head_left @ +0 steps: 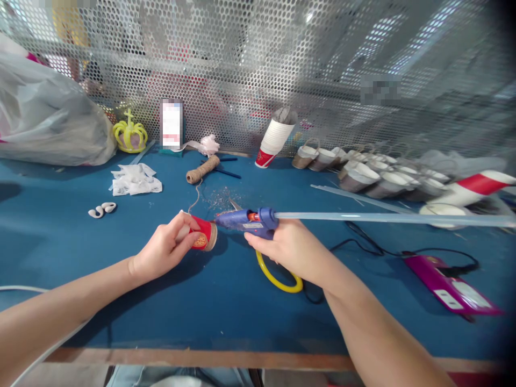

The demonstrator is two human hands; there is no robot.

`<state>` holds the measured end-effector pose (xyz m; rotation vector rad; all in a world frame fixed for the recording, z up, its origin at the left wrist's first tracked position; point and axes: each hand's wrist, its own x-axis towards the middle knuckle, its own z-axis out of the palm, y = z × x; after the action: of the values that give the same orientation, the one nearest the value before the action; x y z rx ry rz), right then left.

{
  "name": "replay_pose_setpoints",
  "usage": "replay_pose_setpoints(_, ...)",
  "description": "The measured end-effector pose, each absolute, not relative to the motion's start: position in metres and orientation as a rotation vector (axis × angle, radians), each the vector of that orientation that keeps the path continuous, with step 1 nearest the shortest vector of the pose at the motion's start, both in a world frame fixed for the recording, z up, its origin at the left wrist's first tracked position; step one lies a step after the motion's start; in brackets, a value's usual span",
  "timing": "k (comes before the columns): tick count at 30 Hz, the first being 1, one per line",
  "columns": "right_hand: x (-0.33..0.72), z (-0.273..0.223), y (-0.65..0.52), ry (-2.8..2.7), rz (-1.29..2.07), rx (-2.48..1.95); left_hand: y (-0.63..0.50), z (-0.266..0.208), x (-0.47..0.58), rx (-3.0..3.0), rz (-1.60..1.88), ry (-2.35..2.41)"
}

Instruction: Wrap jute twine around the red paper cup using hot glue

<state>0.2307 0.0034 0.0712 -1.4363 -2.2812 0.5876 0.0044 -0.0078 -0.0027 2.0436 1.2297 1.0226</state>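
Note:
My left hand (171,244) is closed around a red and white paper cup (201,232) lying on its side, its twine-wrapped end toward the right. A strand of twine runs from the cup up to a twine roll (202,170) behind it. In my right hand (288,244) is a blue hot glue gun (245,221), its nozzle at or close to the cup's wrapped end. A long clear glue stick (387,217) sticks out of the gun's back to the right. Beneath my right hand lie scissors with yellow handles (278,279), partly hidden.
Stacked paper cups (276,137) lean near the perforated metal screen (242,70). Several twine-wrapped little buckets (358,174) stand at right, before a purple power strip (451,287) with black cable. At left are a plastic bag (48,113), yellow crown (130,134), white lace (135,179) and earbuds (102,209).

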Motion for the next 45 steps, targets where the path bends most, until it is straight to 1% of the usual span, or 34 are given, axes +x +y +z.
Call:
replay_pose_setpoints(4,0.233,0.073,0.0,-2.278,0.631,-1.446,-0.008,-0.002,0.005,2.058,1.027,1.224)
replay_pose_setpoints(13,0.227,0.068,0.009,-2.301,0.595,-1.431,-0.009,-0.001,0.005,2.109,1.012,1.209)
replay_pose_setpoints(22,0.235,0.075,-0.003,-2.274,0.664,-1.444,-0.008,-0.001,0.005,2.129,1.054,1.179)
replay_pose_setpoints(37,0.227,0.068,0.007,-2.273,0.634,-1.474,-0.009,0.0,0.006,2.129,1.041,1.189)
replay_pose_setpoints(45,0.233,0.072,-0.001,-2.26,0.676,-1.494,-0.007,-0.005,0.004,2.023,1.065,1.203)
